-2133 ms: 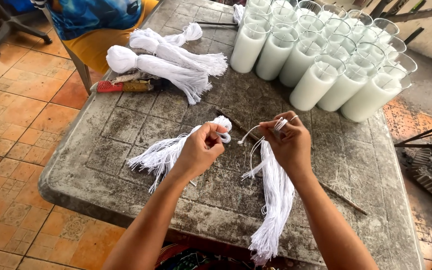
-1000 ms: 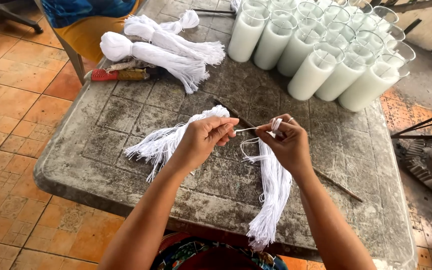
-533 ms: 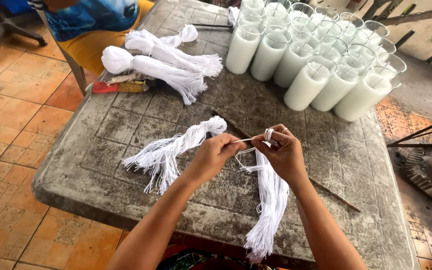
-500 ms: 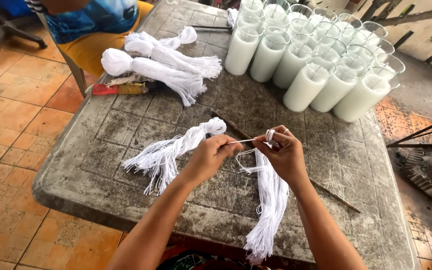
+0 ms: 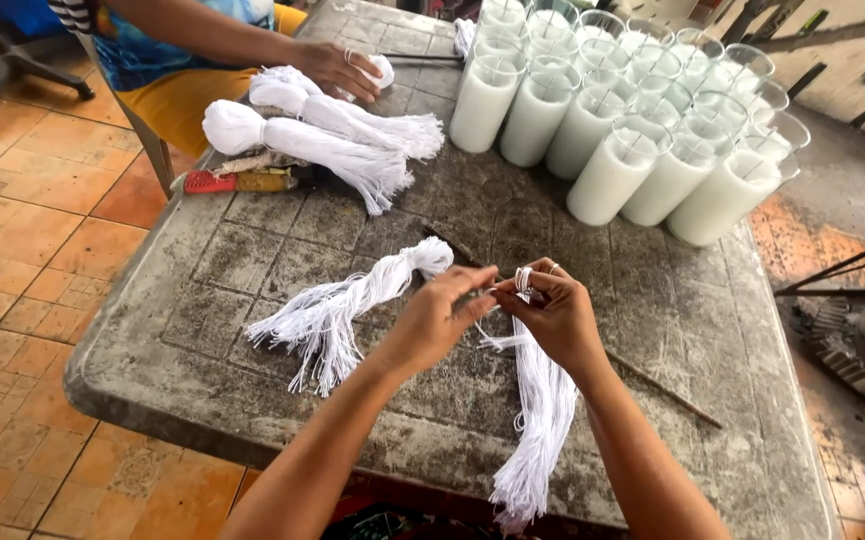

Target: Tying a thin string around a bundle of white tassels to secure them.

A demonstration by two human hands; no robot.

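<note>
While the left hand [image 5: 433,322] and right hand [image 5: 553,312] meet fingertip to fingertip over the grey tabletop [image 5: 253,240], both are pinched shut on the top of a white string bundle [image 5: 541,420], whose loose strands hang down below the right hand and past the near tabletop edge. Just left of the left hand lies a second white string bundle [image 5: 343,310], fanned out flat. Beyond the hands stand glass candles [image 5: 613,130] in close rows. Far to the left, tied string bundles [image 5: 323,140] lie beside another person's hand [image 5: 338,68], with a red-handled tool [image 5: 238,181] near them. A thin stick [image 5: 658,388] lies right of the right hand.
</note>
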